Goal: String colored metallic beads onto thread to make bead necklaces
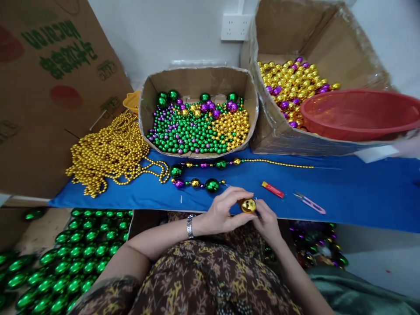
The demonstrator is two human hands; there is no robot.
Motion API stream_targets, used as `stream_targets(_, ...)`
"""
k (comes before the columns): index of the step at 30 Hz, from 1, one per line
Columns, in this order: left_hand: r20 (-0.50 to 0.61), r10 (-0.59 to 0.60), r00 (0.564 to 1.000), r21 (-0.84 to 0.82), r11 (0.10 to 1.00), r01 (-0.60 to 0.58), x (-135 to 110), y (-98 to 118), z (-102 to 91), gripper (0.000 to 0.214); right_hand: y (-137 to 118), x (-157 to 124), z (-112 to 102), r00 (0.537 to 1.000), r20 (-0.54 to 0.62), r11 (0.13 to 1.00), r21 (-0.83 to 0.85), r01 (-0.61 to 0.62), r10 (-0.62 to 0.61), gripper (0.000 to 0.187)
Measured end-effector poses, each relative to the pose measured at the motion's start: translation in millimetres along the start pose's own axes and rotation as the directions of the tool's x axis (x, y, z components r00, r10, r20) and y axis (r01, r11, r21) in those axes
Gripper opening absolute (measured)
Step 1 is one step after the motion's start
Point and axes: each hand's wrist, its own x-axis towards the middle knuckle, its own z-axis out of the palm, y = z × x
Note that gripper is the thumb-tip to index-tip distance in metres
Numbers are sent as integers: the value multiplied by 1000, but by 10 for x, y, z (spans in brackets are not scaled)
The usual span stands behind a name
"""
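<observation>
My left hand (226, 210) holds a large shiny gold bead (248, 205) between thumb and fingers, just off the table's front edge. Against the bead's right side is my right hand (266, 221), its fingers pinched together; what is between them is hidden. Just beyond the hands, a bead strand (221, 164) of green, purple and gold beads lies folded in a U on the blue cloth. Its upper row continues to the right as a thin gold bead chain (278, 163). From its lower row, a short thread end reaches toward my left hand.
A red and yellow lighter (273, 189) and pink-handled thread snips (310, 202) lie to the right. Behind stand a carton of small mixed beads (197, 155) and a bigger carton (275, 142) with a red basket (357, 131). Gold bead chains (108, 148) are heaped left; green beads (85, 249) fill the lower left.
</observation>
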Motion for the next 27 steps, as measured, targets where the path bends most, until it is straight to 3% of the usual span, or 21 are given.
stream_targets(9, 9, -33, 999, 15, 999, 33, -12, -18, 5, 50, 3, 1, 8, 999, -20, 999, -11, 46, -46, 15)
stream_targets(24, -22, 24, 999, 26, 999, -24, -1, -37, 32, 49, 6, -1, 8, 999, -9, 999, 24, 33, -33, 15)
stream_targets(27, -42, -87, 995, -77, 994, 84, 20, -52, 21, 46, -33, 31, -1, 1000, -17, 1000, 23, 14, -14, 14)
